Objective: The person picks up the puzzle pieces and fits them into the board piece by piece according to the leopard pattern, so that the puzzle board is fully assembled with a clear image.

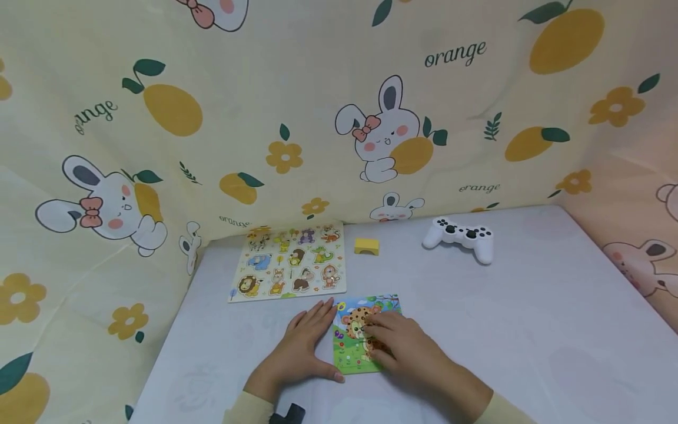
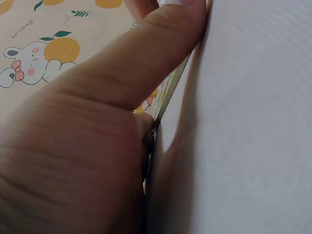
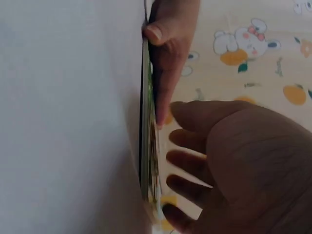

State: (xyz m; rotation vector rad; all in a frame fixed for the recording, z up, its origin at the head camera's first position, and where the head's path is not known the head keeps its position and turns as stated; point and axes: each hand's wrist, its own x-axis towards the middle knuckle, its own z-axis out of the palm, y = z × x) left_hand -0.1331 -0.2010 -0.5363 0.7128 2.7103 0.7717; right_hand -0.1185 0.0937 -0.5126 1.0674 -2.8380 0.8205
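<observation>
A small leopard puzzle board [image 1: 349,359] with a green and blue picture lies flat on the white table. At its left side rests my left hand [image 1: 304,347], thumb near the lower left corner and fingers extended along the edge. My right hand [image 1: 410,347] is over the board's right half, hiding part of the leopard [image 1: 357,324]. In the right wrist view, the fingertips of that right hand [image 3: 219,156] are slightly bent and stand a little off the board's face [image 3: 152,146], with nothing gripped. The left thumb [image 2: 146,58] fills much of the left wrist view.
Behind the left hand lies a larger animal puzzle board [image 1: 286,262] with several animal pieces. A yellow arch block [image 1: 366,246] sits beside it. Toward the back right is a white game controller [image 1: 459,237]. A patterned cloth [image 1: 318,118] hangs along the table's back edge.
</observation>
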